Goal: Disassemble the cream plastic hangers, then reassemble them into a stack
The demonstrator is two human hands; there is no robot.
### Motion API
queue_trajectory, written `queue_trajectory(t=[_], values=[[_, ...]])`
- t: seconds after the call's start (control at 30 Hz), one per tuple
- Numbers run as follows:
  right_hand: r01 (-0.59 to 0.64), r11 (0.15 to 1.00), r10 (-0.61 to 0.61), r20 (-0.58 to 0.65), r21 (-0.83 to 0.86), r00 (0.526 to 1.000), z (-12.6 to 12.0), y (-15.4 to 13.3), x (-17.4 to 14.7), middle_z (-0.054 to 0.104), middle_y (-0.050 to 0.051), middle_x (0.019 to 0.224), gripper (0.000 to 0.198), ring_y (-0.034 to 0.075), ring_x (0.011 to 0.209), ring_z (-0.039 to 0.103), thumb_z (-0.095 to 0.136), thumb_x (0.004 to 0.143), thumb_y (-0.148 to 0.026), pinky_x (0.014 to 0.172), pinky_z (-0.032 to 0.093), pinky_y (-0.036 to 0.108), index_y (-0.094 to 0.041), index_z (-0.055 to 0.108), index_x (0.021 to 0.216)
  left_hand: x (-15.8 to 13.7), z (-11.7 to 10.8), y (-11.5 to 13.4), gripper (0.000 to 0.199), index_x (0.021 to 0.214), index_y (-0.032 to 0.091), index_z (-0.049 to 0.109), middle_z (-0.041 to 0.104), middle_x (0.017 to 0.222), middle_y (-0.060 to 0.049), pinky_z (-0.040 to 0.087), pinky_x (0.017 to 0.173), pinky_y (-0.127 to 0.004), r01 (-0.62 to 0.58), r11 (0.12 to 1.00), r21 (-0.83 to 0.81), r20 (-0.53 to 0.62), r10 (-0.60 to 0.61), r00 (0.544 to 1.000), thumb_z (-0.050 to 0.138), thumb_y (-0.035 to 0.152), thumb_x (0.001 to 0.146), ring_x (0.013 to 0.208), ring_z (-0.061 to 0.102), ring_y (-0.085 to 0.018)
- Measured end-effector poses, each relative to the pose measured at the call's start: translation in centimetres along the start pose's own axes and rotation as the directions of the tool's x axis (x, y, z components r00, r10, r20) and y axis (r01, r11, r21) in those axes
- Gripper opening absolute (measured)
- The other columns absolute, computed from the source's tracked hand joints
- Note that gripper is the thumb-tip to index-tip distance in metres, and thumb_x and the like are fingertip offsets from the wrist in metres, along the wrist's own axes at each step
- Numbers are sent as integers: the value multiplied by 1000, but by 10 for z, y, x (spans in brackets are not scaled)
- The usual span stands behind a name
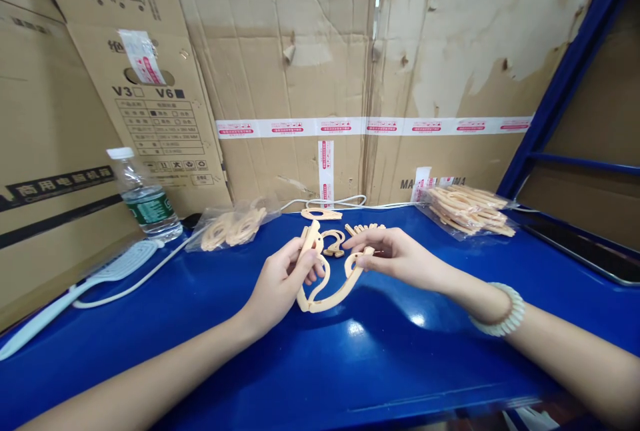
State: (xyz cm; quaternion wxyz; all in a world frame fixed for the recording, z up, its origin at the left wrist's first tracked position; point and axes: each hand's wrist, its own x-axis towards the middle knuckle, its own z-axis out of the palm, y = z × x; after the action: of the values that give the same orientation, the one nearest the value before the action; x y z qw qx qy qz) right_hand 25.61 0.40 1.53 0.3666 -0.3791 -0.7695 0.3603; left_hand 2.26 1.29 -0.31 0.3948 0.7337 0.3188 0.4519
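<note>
Between my hands, over the blue table, is a pale wood-coloured curved piece (333, 300), with a long bowed outer arm and thinner curled inner strips. My left hand (285, 277) is closed round its upright left side, fingers behind and thumb in front. At the upper right end of the bowed arm, my right hand (387, 257) pinches it with thumb and fingers. Just beyond lies a small hook-shaped piece (334, 249). Behind that rests a flat piece with an oval opening (323, 215). Several short pale sticks (367, 228) lie beyond my right hand, partly hidden by it.
On the left stand a water bottle (150, 201) and a pale hairbrush (113, 267). Clear bags of similar pieces lie at left (233, 227) and right (470, 209). A phone (583, 251) lies far right. A white cable (340, 201) runs along the cardboard wall (300, 71).
</note>
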Motion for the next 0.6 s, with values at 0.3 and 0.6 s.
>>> queue_trajectory(t=[0.3, 0.6], values=[[-135, 970, 158, 101, -203, 982, -9, 8, -1, 69, 3, 74, 29, 14, 62, 57, 65, 83, -41, 55, 43, 25, -16, 73, 96, 0, -1, -3, 24, 90, 17, 56, 67, 78, -2, 49, 64, -25, -26, 1000, -16, -125, 24, 992, 48, 38, 97, 65, 59, -13], [-71, 992, 58, -130, -102, 990, -6, 5, 4, 65, 4, 76, 30, 13, 65, 55, 64, 82, -44, 59, 43, 27, -15, 65, 80, 0, -1, -1, 22, 93, 17, 53, 64, 78, -1, 47, 62, -26, -30, 999, -39, -136, 24, 990, 46, 37, 98, 63, 56, -13]])
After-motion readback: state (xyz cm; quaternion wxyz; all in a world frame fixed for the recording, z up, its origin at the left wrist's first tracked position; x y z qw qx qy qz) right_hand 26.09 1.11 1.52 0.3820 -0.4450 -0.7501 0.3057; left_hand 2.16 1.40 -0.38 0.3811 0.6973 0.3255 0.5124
